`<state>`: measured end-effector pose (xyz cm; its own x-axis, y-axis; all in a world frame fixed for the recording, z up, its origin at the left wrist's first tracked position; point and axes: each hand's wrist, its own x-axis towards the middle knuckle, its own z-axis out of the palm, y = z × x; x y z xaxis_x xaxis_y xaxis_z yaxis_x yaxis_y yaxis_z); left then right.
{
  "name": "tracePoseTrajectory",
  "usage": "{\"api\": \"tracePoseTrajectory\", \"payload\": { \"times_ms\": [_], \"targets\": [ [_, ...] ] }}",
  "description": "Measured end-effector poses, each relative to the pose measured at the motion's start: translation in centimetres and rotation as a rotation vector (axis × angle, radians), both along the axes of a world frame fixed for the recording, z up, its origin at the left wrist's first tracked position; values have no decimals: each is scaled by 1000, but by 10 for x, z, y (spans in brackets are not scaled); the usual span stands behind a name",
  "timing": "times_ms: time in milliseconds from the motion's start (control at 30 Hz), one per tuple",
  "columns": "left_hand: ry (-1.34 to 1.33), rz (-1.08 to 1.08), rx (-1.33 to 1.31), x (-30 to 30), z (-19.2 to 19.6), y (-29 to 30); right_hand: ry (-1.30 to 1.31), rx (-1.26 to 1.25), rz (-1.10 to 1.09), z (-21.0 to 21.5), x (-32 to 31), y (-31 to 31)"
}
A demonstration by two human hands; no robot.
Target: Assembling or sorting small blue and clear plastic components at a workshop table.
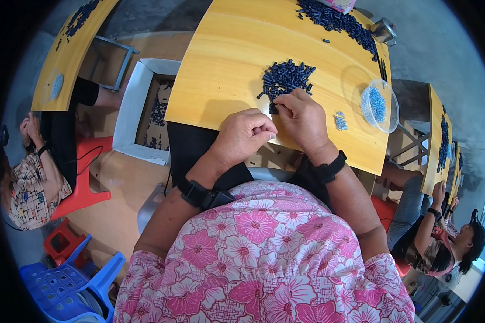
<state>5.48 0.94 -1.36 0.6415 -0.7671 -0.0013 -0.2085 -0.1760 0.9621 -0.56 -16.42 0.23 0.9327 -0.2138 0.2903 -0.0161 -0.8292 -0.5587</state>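
Both my hands are over the near edge of the yellow wooden table [221, 70]. My left hand [242, 135] is closed, with thumb and forefinger pinched together; what they hold, if anything, is too small to make out. My right hand [304, 119] is pinched just right of it, with a small dark cylindrical piece [273, 109] at its fingertips. Right beyond it lies a loose pile of dark cylindrical pieces [288, 76]. A little heap of light blue, clear pieces [340, 121] sits to the right of my right hand. A clear plastic bowl [392, 121] contains more such light blue pieces.
A larger heap of dark pieces [342, 24] covers the far right, beside a metal cup [383, 31] and a pink-and-white package [344, 4]. Left of the table stands a white box [130, 116] with dark pieces inside. Other people sit at tables on both sides; a blue chair [64, 290] is lower left.
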Motion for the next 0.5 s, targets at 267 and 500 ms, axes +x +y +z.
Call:
{"api": "tracePoseTrajectory", "payload": {
  "times_ms": [267, 500],
  "targets": [
    [-2, 22, -41, -1, 0, -2, 36, -182, 61, 0, 6, -3],
    [-9, 22, -50, -1, -1, -2, 155, -307, 77, 7, 9, -1]
  ]
}}
